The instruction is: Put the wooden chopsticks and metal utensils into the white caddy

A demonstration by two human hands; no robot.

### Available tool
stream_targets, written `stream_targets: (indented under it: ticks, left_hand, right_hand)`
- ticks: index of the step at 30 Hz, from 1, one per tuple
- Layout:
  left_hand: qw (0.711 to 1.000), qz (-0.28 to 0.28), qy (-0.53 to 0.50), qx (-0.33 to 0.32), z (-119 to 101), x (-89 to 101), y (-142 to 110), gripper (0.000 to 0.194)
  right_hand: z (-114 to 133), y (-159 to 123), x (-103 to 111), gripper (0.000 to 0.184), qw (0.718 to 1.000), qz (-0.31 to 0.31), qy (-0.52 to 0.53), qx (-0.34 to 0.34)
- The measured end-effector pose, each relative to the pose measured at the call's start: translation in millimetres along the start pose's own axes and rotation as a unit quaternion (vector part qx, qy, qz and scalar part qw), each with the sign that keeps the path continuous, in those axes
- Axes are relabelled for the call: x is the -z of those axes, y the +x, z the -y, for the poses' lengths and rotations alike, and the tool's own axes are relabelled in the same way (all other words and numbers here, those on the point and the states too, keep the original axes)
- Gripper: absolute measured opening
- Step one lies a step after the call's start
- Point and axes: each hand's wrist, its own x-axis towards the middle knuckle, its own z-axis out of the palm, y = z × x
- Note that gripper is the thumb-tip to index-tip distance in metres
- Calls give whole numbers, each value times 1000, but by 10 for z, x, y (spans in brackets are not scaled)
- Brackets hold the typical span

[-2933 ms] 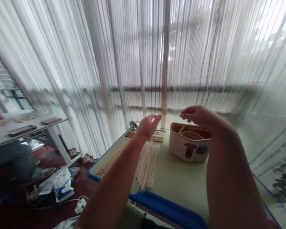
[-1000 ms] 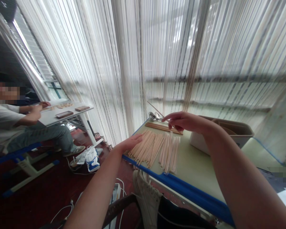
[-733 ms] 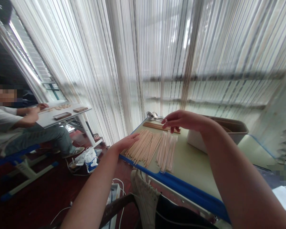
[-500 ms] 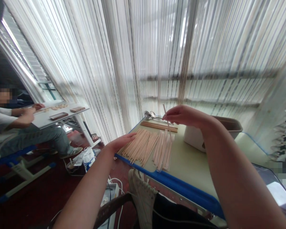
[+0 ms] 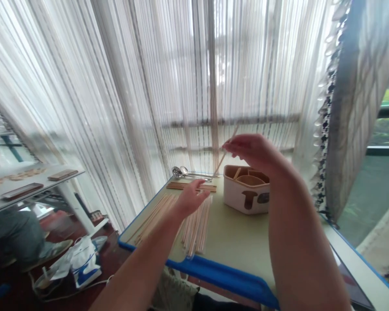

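My right hand (image 5: 246,149) pinches a single chopstick (image 5: 234,133) near its middle, tilted, above the table and beside the utensil holder (image 5: 246,199). That holder is white with a brown divided inside, and a short light stick leans in it. My left hand (image 5: 191,199) reaches over the chopsticks with fingers spread and nothing in them. Below it lie loose wooden chopsticks (image 5: 152,216), partly hidden by my forearm, and chopsticks in clear wrapping (image 5: 197,231). Darker chopsticks (image 5: 175,185) lie in a row behind, with a slotted metal spoon (image 5: 177,172) and another spoon beyond them.
The table (image 5: 236,246) has a blue edge (image 5: 223,276). A sheer curtain (image 5: 181,86) hangs behind it. To the left stand another table (image 5: 61,167) with trays, a seated person's legs (image 5: 16,233) and a white bag (image 5: 84,259) on the floor.
My view has swung right. My left hand has moved from the loose chopsticks' left side to above the wrapped ones. The right hand has brought the chopstick up, and its tilt has reversed.
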Motion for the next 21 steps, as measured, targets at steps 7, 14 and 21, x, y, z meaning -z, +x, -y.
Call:
stream_targets:
  ticks: [7,14,21]
  left_hand:
    - [998,-35,-33,-27,-185,-733,421,67]
    - [993,-43,-95,-52,-108,-898,450,51]
    - [994,-79,-29,-77,-125,-886,424,33]
  right_hand:
    - [-336,20,260,39,986,-152,-55,-28]
    - [-510,53,199,32,993,-27,-85,-71]
    - [-489,17,138,20,976,126,-113,-139]
